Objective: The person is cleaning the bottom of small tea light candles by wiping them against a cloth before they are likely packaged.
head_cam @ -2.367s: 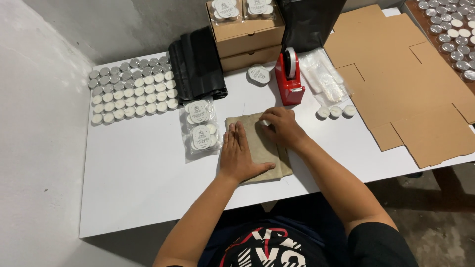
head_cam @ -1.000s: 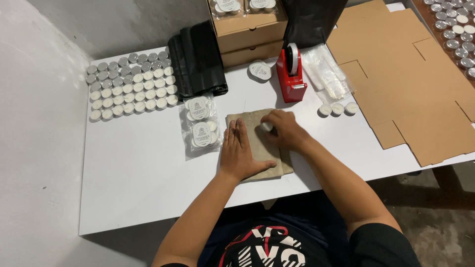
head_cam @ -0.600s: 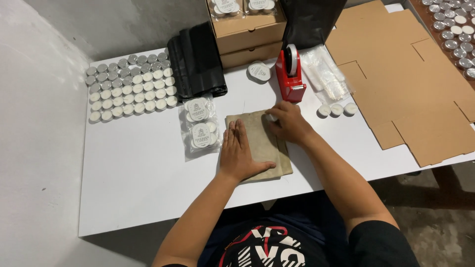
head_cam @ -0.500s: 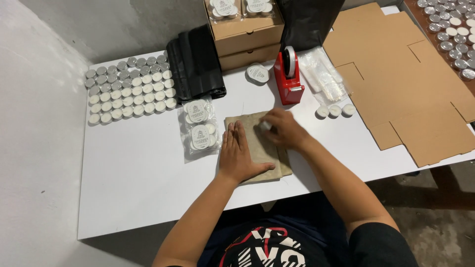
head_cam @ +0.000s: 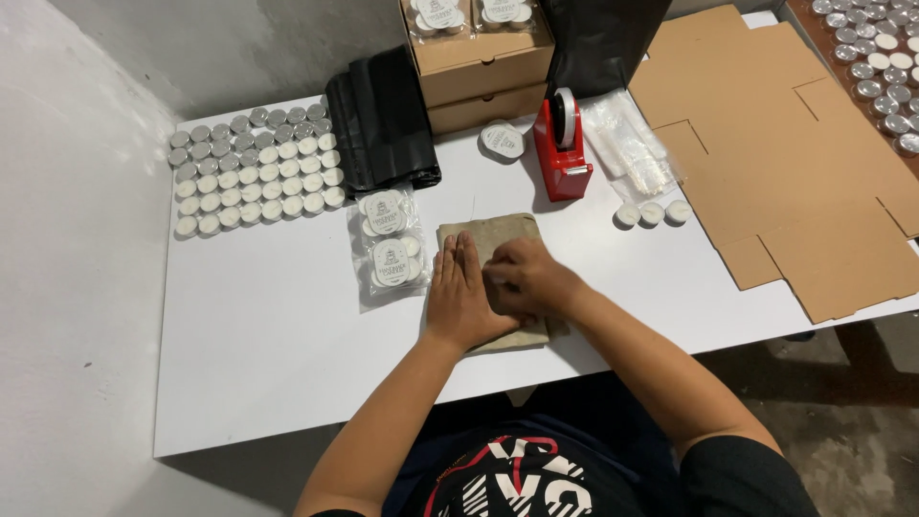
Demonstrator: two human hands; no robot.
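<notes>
A tan burlap pouch (head_cam: 498,233) lies flat on the white table (head_cam: 268,354) in front of me. My left hand (head_cam: 459,297) presses flat on its left half, fingers straight and together. My right hand (head_cam: 525,280) rests on the pouch's middle with fingers curled; whether it pinches the cloth or something small is hidden. Just left of the pouch lie two clear packets of tealight candles (head_cam: 388,244).
Rows of loose tealights (head_cam: 251,172) fill the table's far left. Black bags (head_cam: 383,120), stacked cardboard boxes (head_cam: 483,62), a red tape dispenser (head_cam: 562,148), clear bags (head_cam: 637,153), three tealights (head_cam: 651,213) and flat cardboard (head_cam: 795,153) lie behind and right.
My right hand has slid from the pouch's top right corner down toward its middle, closer to my left hand. The left hand stays pressed on the pouch.
</notes>
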